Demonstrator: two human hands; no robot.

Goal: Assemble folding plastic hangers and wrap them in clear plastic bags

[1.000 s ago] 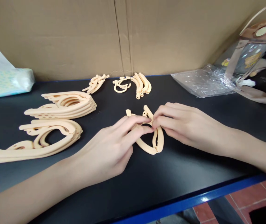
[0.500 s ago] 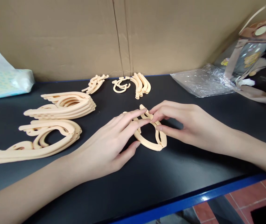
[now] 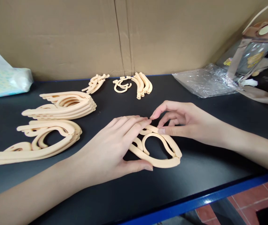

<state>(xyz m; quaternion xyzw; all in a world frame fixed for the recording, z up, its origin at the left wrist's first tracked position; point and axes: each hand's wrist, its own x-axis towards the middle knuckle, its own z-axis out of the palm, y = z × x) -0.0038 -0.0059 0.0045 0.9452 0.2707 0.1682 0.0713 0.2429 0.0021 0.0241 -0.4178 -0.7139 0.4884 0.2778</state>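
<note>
A beige plastic folding hanger lies on the black table with its arms folded together and a curved hook inside. My left hand is closed over its left part, fingers across the far side and thumb along the near edge, hiding the arm ends. At the far right edge, my right hand has its thumb on the hanger and its other fingers curled behind. To the left, a stack of folded hangers sits behind a smaller stack.
Along the back lie loose hanger arms, hooks and more curved pieces before a cardboard wall. A clear plastic bag and strapped bottle stand right. A tissue pack is at left.
The folding hanger has come nearer and to the right, and its inner hook shows more. My left fingers have drawn together over it, and my right fingers have curled more.
</note>
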